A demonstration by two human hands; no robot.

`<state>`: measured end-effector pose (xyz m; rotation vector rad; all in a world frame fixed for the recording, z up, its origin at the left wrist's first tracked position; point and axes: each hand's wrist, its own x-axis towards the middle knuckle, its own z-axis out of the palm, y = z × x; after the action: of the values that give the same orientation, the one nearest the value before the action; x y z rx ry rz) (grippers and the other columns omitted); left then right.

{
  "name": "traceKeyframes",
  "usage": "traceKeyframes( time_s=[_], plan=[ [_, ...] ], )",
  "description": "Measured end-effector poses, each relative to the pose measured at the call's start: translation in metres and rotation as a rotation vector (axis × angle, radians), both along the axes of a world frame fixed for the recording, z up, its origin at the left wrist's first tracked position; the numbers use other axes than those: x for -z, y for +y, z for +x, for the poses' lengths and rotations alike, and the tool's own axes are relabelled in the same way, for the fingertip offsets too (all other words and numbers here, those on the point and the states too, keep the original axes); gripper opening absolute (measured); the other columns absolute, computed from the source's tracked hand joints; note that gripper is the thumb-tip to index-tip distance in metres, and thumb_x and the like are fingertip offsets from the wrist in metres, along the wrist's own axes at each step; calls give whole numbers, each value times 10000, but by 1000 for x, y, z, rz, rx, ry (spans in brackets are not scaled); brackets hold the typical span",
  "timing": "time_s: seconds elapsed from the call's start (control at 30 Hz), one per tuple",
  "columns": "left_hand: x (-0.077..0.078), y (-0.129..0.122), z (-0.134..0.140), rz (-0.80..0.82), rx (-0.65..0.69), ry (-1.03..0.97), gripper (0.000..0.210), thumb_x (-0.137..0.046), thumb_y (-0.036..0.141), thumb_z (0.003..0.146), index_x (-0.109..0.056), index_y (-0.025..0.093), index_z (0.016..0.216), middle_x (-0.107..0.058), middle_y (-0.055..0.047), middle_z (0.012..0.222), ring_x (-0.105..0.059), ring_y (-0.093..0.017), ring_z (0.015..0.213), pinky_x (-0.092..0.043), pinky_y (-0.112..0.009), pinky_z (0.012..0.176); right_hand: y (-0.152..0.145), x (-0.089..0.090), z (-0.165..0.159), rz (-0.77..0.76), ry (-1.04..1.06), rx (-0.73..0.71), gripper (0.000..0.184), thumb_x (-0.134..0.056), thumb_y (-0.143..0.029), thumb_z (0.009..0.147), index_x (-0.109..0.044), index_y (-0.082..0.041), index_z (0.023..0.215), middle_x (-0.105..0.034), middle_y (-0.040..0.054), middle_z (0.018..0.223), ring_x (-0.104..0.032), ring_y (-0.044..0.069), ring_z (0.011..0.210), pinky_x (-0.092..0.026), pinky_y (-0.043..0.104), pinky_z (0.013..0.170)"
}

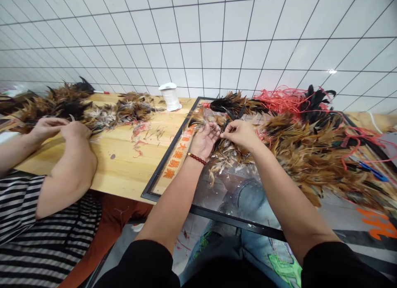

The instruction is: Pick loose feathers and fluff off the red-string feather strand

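My left hand (205, 140), with a dark red bead bracelet (197, 158) at its wrist, is turned palm up. Its fingers are loosely curled and a little apart, and no held thing shows in the palm. Just to the right, my right hand (240, 133) is closed in a pinch close to the left fingertips. What sits in that pinch is too small to make out. Brown and tan feathers (198, 117) show behind the left fingers. Below and between both hands lies a heap of pale, fluffy feathers (228, 155).
A long brown feather bundle (304, 151) covers the glass panel's right side. Pink string (283, 100) and a dark feather bunch (231, 104) lie behind. A white spool (170, 97) stands near the tiled wall. At left, a co-worker's hands (63, 127) are beside more feathers.
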<state>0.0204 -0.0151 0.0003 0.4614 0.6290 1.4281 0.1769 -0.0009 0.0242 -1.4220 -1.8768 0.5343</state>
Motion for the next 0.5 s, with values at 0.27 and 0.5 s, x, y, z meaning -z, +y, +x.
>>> traceKeyframes(
  time_s=[0.27,0.5],
  plan=[
    [2,-8,4,134,243,308,352,-859,271,720,-549,144,611,-591,24,546,-531,-60,486,-433,-188,522,-7,-8,4,-379,589,-498,330,-797,-466,723,-698,-184,864,-726,22,727,-680,182,734,-539,366,834],
    [0,-12,2,193,423,362,288,-877,304,690,-668,106,694,-589,5,555,-521,-66,486,-414,-200,496,-8,-6,9,-397,732,-442,428,-898,-497,562,-656,-167,688,-645,-1,613,-573,127,582,-495,297,649]
  ],
)
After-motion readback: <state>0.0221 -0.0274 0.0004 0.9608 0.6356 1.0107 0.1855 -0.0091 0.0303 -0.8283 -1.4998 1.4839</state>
